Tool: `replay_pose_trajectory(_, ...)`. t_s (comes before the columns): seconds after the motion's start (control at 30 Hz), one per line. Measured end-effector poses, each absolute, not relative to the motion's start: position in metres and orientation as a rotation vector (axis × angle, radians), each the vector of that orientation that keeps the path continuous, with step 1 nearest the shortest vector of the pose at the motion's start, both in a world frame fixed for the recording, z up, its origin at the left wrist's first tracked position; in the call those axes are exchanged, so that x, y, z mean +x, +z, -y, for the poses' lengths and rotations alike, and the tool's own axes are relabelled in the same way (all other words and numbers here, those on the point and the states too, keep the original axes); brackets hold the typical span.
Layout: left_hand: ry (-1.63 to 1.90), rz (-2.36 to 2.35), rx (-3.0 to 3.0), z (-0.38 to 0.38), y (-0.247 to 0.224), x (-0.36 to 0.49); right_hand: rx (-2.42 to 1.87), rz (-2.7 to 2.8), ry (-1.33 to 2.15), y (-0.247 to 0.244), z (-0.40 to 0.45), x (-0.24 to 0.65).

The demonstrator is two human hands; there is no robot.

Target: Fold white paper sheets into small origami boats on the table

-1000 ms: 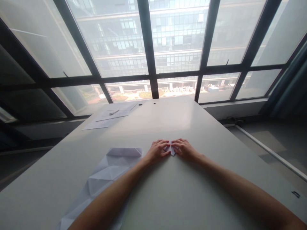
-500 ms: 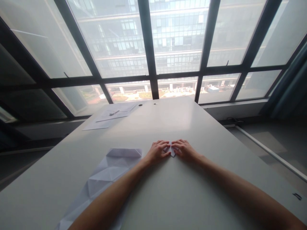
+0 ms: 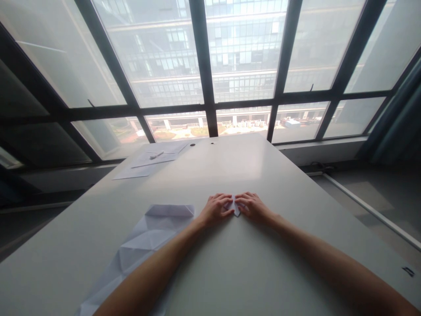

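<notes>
A small folded piece of white paper (image 3: 236,211) lies on the white table, with its pointed end toward me. My left hand (image 3: 218,207) grips its left side, thumb and fingers bent around the edge. On the other side my right hand (image 3: 251,206) holds the paper the same way. The fingers cover most of it; only a strip down the middle and the near tip show. Beside my left forearm rests a larger creased sheet of paper (image 3: 141,241), partly hidden under the arm.
Toward the back left of the table (image 3: 226,162) are flat paper sheets (image 3: 141,170) with a white pen-like object (image 3: 157,155) on top. A small dark item (image 3: 408,271) sits near the right edge. Large windows (image 3: 243,48) stand beyond the table, and a curtain (image 3: 391,118) hangs at right.
</notes>
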State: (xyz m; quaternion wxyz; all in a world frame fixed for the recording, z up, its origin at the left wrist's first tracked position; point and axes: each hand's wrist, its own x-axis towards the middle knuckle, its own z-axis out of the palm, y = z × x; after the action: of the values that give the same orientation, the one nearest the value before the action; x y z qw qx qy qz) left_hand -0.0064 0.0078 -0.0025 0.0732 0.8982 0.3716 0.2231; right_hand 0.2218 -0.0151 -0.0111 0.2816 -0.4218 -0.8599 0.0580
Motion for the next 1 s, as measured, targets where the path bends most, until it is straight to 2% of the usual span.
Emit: replay_pose_trajectory(1.0, 0.641, -1.133, 2.717, -0.0062, 0.0008, -0.005, -1.141, 2.302, 0.172, -0.0103, 0.016, 0.2221)
